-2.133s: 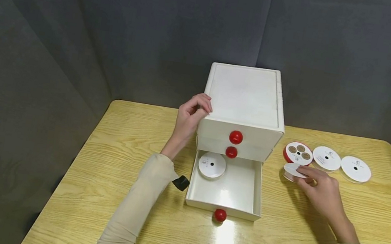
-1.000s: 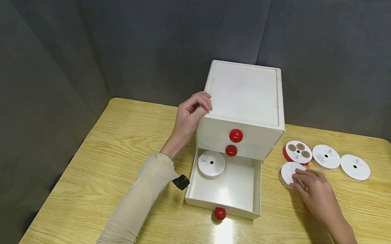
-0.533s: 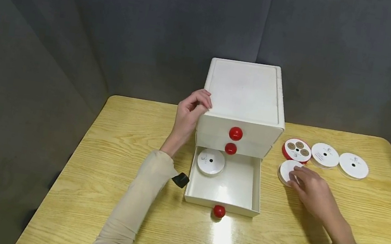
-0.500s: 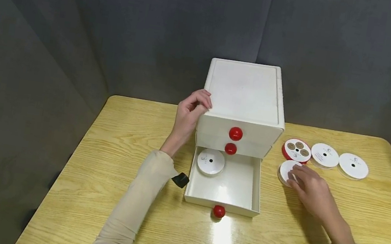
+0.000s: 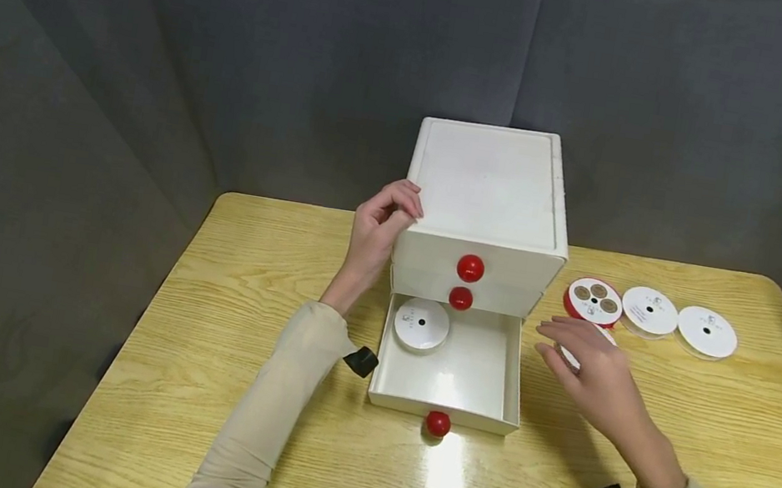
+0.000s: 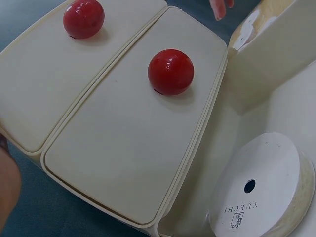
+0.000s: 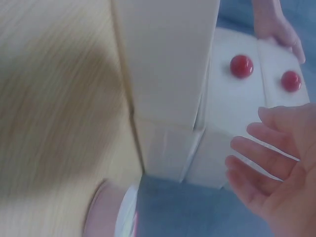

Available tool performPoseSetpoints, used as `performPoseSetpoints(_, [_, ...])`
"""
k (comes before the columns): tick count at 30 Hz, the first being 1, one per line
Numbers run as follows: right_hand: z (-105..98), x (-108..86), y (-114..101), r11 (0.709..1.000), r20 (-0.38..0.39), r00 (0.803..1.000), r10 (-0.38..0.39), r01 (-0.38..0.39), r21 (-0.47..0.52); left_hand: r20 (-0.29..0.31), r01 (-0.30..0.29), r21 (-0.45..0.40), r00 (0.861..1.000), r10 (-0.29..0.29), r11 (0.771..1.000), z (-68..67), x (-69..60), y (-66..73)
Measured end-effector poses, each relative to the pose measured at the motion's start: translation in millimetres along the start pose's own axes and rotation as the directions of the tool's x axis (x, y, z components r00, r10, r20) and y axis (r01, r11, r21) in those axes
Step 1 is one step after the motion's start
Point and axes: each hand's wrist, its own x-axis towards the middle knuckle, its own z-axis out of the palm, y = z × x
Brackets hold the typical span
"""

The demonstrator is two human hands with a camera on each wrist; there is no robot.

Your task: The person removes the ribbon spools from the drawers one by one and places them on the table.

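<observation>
My left hand [image 5: 376, 229] holds the front left edge of a white drawer cabinet [image 5: 487, 182] with red ball knobs. The bottom drawer [image 5: 486, 423] is pulled out. Lying flat in its back left corner is a white ribbon spool [image 5: 432, 336], marked YUECHI in the left wrist view. My right hand [image 5: 592, 371] hovers right of the drawer, fingers apart and holding nothing, as the right wrist view confirms. Partly covered by that hand, another white ribbon spool [image 5: 567, 357] sits on the table.
Behind the right hand, a red ribbon spool [image 5: 593, 311] with brown circles on its face and two white ribbon spools [image 5: 648, 322] lie in a row on the wooden table [image 5: 265, 276]. A dark cloth [image 5: 343, 60] hangs behind the table.
My right hand has set its ribbon spool flat on the table, let go of it, and moved left toward the drawer. My left hand keeps its place on the cabinet.
</observation>
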Motion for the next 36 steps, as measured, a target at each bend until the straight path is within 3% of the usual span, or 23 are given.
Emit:
performPoseSetpoints(4, [10.3, 9.4, -7.8, 0.997, 0.04, 0.998, -0.051, 0.049, 0.051, -0.003, 0.005, -0.007, 1.0, -0.005, 1.0, -0.7, -0.3, -0.8])
performPoseSetpoints(10, [27.1, 21.9, -17.4, 0.996, 0.145, 0.989, -0.039, 0.028, 0.079, -0.001, 0.009, -0.009, 1.0, -0.009, 1.0, -0.3, -0.9, -0.8])
performPoseSetpoints(15, [39.9, 31.7, -23.0, 0.998, 0.292, 0.956, -0.003, -0.013, 0.054, -0.004, 0.014, -0.007, 1.0, -0.014, 1.0, 0.3, -1.7, -1.7])
performPoseSetpoints(19, [51.9, 37.3, -26.1, 0.997, 0.373, 0.928, -0.022, -0.005, 0.071, -0.001, 0.02, -0.009, 1.0, -0.02, 1.0, 0.9, -2.1, -1.6])
performPoseSetpoints(29, [85.7, 46.8, -33.2, 0.99, 0.425, 0.896, -0.13, 0.095, 0.101, -0.02, -0.01, -0.001, 1.0, 0.01, 1.0, -1.3, -2.8, -3.9])
performPoseSetpoints(36, [97.9, 50.9, -37.6, 0.99, 0.45, 0.882, -0.14, 0.112, 0.089, -0.013, -0.033, -0.011, 0.999, 0.032, 0.999, -0.5, -2.6, -4.2])
